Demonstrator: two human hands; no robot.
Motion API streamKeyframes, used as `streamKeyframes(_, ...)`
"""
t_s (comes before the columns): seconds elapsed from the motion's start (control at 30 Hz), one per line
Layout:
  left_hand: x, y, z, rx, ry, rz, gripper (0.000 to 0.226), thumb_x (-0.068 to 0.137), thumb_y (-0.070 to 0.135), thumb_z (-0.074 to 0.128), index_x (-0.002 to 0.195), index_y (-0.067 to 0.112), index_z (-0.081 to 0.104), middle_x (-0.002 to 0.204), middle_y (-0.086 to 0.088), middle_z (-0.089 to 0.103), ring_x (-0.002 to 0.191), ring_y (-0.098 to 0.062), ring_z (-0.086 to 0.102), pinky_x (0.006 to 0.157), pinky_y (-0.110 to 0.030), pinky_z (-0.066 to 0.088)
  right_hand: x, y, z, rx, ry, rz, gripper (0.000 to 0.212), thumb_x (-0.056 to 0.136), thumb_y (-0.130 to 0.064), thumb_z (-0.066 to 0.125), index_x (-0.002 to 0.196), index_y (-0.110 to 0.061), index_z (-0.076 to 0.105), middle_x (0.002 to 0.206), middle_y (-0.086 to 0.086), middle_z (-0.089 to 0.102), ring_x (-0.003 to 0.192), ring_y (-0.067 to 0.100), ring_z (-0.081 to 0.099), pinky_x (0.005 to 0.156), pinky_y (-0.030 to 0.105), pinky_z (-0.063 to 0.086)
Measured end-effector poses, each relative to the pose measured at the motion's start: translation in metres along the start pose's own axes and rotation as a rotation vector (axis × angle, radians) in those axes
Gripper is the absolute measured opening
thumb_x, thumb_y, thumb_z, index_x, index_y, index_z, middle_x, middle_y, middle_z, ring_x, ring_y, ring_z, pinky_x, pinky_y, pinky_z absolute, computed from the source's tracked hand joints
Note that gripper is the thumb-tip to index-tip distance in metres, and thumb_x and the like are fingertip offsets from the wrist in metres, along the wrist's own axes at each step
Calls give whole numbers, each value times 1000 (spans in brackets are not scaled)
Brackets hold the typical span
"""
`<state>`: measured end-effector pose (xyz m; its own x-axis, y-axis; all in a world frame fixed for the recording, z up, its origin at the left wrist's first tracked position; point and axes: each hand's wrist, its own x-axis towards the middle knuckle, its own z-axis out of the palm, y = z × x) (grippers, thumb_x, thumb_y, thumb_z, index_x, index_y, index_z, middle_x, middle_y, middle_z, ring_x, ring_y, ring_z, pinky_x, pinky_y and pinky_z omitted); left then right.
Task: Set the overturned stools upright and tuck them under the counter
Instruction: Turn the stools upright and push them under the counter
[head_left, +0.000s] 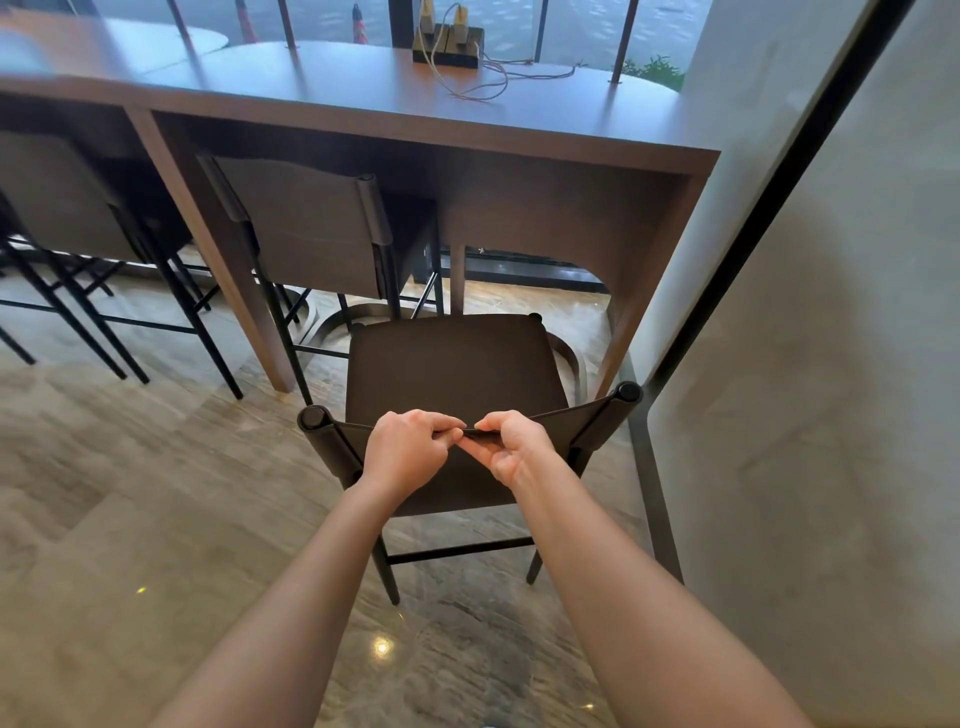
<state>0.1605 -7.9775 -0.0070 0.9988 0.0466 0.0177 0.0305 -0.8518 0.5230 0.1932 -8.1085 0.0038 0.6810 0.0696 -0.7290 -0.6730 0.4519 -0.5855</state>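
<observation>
Both hands grip the top edge of a stool's backrest, side by side near its middle. The left hand (408, 447) curls over the edge with fingers closed on it; the right hand (511, 447) pinches the same edge between thumb and fingers. Held this way, at the highest point, the stool (452, 374) can likely be steered and pushed forward without bending down.

The counter (519, 137), a long brown wooden top on wooden legs, runs along a window and ends at a pale wall (831, 312) on the right. The held stool stands upright on the floor (156, 493), just in front of the counter's right end, its dark seat facing the open bay beneath but not yet under it. It seems ready for the final push.

A second stool (306, 228) sits upright and tucked under the counter just to the left, and a third (57, 197) further left.

The floor is glossy grey stone. On the counter's far edge stands a small dark box (448, 47) with a thin cable (488, 78) looping from it.
</observation>
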Motion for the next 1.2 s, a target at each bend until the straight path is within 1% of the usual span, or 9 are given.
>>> streamKeyframes(0.13,-1,3,-1,-53,2,2,22,94,28,59,110,26,73,106,5,73,97,-11,64,88,-26,50,-1,-2,-1,-24,-10,8,14,90,14,50,93,2,57,100,26,60,92,40,64,77,45,56)
streamKeyframes(0.23,0,4,-7,-275,-3,-44,16,89,16,66,101,19,76,99,3,73,93,-6,63,81,-14,48,-1,-5,0,-17,-16,23,16,90,15,49,94,2,56,102,27,59,100,43,63,84,48,56)
streamKeyframes(0.37,-9,7,-15,-672,61,-90,13,86,10,69,90,20,75,91,2,74,93,-10,68,87,-24,53,-1,-6,-1,-21,-25,32,16,88,16,51,94,2,57,100,26,59,107,44,61,92,50,53)
streamKeyframes(0.5,-23,16,-22,-950,233,-215,8,84,13,72,91,17,74,93,2,75,92,-3,68,79,-13,50,-1,-8,-8,-13,-60,55,12,86,13,59,94,4,59,102,25,63,102,39,64,92,51,53)
streamKeyframes(0.6,-28,20,-21,-1062,296,-346,9,86,20,70,86,11,75,86,-4,75,89,-11,70,81,-23,52,0,-7,-15,-52,-69,62,19,85,4,67,101,2,59,113,24,63,106,39,63,90,53,54)
streamKeyframes(0.73,-27,18,-11,-1172,197,-612,26,86,31,69,78,6,72,85,-12,74,89,-24,71,81,-32,55,3,-6,-26,47,-58,70,32,82,0,72,110,-2,57,120,24,57,112,40,59,87,54,54)
streamKeyframes(0.93,-11,14,2,-1362,2,-883,56,77,49,73,101,0,62,98,-20,70,90,-33,70,74,-39,58,8,-27,-33,177,-83,45,24,85,-4,69,106,-2,57,114,25,61,98,40,61,88,56,52)
streamKeyframes(1.03,2,16,3,-1439,23,-928,49,79,50,72,100,9,58,102,-19,66,92,-35,67,83,-47,56,13,-35,-31,189,-64,56,27,86,-11,71,108,-4,55,109,23,59,93,39,60,87,58,52)
streamKeyframes(1.2,20,21,4,-1665,127,-990,33,88,44,64,92,12,56,99,-13,62,99,-31,61,97,-52,47,22,-34,-27,175,7,62,30,90,-10,65,117,-5,52,122,23,57,112,43,57,77,64,52)
